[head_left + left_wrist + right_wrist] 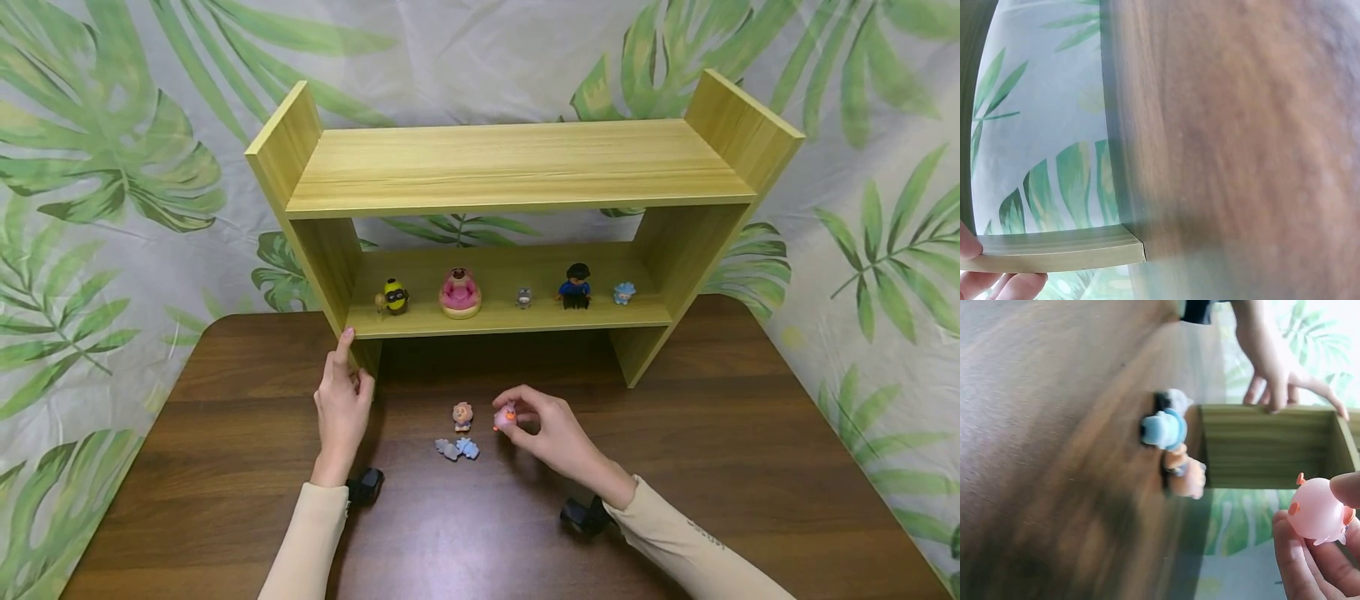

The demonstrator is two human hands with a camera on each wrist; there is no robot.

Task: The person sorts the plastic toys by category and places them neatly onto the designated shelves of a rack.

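Observation:
My right hand (551, 425) pinches a round pink bird figurine (507, 415) with orange beak and feet, above the table. In the right wrist view, thumb and fingers hold the pink bird (1317, 511). With my left hand (343, 404) I grip the front edge of the left side panel of a wooden shelf (517, 329); in the left wrist view, thumb and fingers lie on opposite sides of that panel (1066, 256). An orange-maned lion figurine (462, 416) stands on the table left of the bird. Just in front of it are a blue figurine (468, 448) and a grey figurine (447, 449).
On the middle shelf stand a yellow-and-brown figure (394, 297), a pink bear (460, 293), a small grey figure (523, 297), a blue-jacketed doll (576, 287) and a light blue figure (624, 292). Leaf-patterned cloth (480, 50) hangs behind the brown table (720, 467).

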